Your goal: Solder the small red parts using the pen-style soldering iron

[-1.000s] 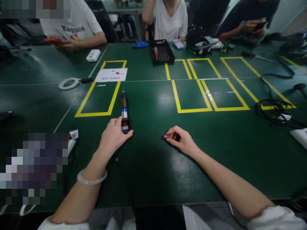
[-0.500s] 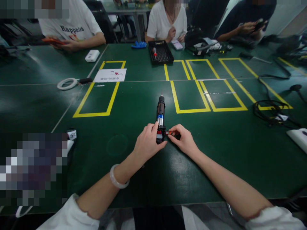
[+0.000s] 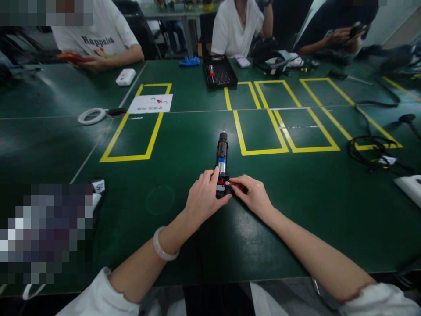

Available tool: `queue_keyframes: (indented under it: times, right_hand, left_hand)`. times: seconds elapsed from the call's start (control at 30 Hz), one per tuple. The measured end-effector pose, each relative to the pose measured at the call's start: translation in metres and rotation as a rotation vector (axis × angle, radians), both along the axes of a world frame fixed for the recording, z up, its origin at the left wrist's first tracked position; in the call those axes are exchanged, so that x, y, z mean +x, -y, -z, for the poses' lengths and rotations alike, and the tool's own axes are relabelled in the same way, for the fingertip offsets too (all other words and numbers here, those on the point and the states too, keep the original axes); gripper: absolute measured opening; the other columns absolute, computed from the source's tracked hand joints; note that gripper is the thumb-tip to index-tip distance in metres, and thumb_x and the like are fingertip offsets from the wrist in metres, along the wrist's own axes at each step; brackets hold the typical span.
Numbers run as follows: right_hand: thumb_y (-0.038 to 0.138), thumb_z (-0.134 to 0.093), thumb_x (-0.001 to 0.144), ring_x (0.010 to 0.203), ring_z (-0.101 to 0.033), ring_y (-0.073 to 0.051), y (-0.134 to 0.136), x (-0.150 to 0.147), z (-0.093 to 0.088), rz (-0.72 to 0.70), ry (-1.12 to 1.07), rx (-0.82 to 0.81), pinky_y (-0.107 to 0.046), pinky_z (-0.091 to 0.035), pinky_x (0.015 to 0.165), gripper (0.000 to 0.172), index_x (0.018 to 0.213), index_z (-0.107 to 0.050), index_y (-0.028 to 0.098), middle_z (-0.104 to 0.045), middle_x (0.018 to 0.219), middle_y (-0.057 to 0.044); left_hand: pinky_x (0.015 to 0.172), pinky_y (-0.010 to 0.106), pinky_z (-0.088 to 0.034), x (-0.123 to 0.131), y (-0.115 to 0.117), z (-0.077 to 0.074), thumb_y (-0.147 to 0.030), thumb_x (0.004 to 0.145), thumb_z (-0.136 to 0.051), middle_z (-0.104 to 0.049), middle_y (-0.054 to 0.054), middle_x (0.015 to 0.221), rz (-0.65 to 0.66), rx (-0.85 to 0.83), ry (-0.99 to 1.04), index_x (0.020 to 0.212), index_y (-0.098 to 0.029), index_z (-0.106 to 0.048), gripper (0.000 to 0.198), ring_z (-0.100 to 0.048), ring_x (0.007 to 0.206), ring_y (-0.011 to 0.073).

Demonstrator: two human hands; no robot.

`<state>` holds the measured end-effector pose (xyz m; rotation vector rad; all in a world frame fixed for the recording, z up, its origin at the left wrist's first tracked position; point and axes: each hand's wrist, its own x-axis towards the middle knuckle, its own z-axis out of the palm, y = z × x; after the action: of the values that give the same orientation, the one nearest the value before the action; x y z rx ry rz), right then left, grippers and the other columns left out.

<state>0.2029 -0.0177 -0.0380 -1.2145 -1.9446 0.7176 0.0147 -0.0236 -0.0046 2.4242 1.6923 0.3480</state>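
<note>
A green counter fills most of the frame, crossed by thin pale seams and marked with yellow tape outlines. At its centre stretches a slim black-and-silver tool with a blue band, its thin tip toward the top of the frame. The left grip is closed around the tool's lower end; the right grip is pinched on a small orange piece, mostly hidden, at the tool's right side. A white sheet lies upper left, and a black tray sits upper centre. Along the top edge, 3 people are at the far side, with dark chairs behind.
</note>
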Motion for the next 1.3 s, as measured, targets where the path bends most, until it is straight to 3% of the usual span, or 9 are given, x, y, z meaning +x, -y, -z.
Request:
queue_keyframes:
  times: [0.2, 0.4, 0.6, 0.8, 1.13, 1.3]
  right_hand:
    - [0.016, -0.054, 0.09, 0.077, -0.065, -0.018, 0.002, -0.001, -0.006, 0.015, 0.018, 0.031, -0.03, -0.053, 0.07, 0.02, 0.101, -0.07, 0.02, -0.069, 0.086, -0.006]
    - [0.015, -0.048, 0.091, 0.082, -0.067, -0.019, 0.003, 0.001, -0.007, -0.017, -0.013, 0.034, -0.032, -0.053, 0.076, 0.025, 0.104, -0.07, 0.02, -0.071, 0.092, -0.007]
    - [0.014, -0.049, 0.09, 0.079, -0.067, -0.017, 0.001, 0.002, -0.006, -0.034, -0.054, -0.051, -0.029, -0.052, 0.072, 0.027, 0.108, -0.068, 0.021, -0.074, 0.095, -0.005]
    - [0.014, -0.05, 0.091, 0.081, -0.067, -0.016, 0.0, 0.004, -0.008, -0.09, -0.066, -0.041, -0.028, -0.051, 0.073, 0.022, 0.1, -0.069, 0.02, -0.071, 0.09, -0.005]
    - [0.015, -0.051, 0.091, 0.082, -0.067, -0.017, 0.0, 0.002, -0.01, -0.103, -0.051, -0.071, -0.029, -0.05, 0.073, 0.022, 0.1, -0.07, 0.021, -0.071, 0.09, -0.005]
    - [0.015, -0.051, 0.091, 0.082, -0.066, -0.017, 0.0, 0.002, -0.009, -0.108, -0.048, -0.072, -0.028, -0.05, 0.073, 0.022, 0.1, -0.07, 0.02, -0.071, 0.09, -0.005]
  left_hand:
    - [0.078, 0.038, -0.048, 0.005, -0.002, -0.005, -0.054, 0.081, -0.057, -0.053, 0.015, 0.118, 0.001, 0.017, -0.042, 0.143, -0.015, -0.036, 0.077, -0.055, 0.101, 0.0284]
    - [0.072, 0.036, -0.046, 0.017, -0.011, -0.007, -0.058, 0.087, -0.046, -0.054, 0.014, 0.106, -0.087, 0.024, -0.128, 0.144, -0.013, -0.036, 0.073, -0.055, 0.095, 0.0278]
    - [0.072, 0.034, -0.044, 0.005, -0.014, -0.01, -0.056, 0.087, -0.047, -0.052, 0.011, 0.103, -0.063, 0.046, -0.203, 0.146, -0.023, -0.036, 0.069, -0.054, 0.093, 0.0265]
    - [0.076, 0.036, -0.044, -0.038, -0.014, -0.02, -0.055, 0.087, -0.045, -0.052, 0.012, 0.108, -0.091, 0.025, -0.327, 0.148, -0.025, -0.033, 0.069, -0.055, 0.092, 0.0273]
    - [0.082, 0.04, -0.044, -0.157, -0.032, -0.022, -0.053, 0.094, -0.027, -0.049, 0.019, 0.121, -0.365, -0.014, -0.55, 0.148, -0.018, -0.029, 0.064, -0.053, 0.1, 0.0326]
    - [0.081, 0.04, -0.043, -0.197, -0.042, -0.024, -0.052, 0.096, -0.022, -0.05, 0.021, 0.122, -0.498, -0.076, -0.59, 0.149, -0.012, -0.022, 0.067, -0.051, 0.099, 0.033]
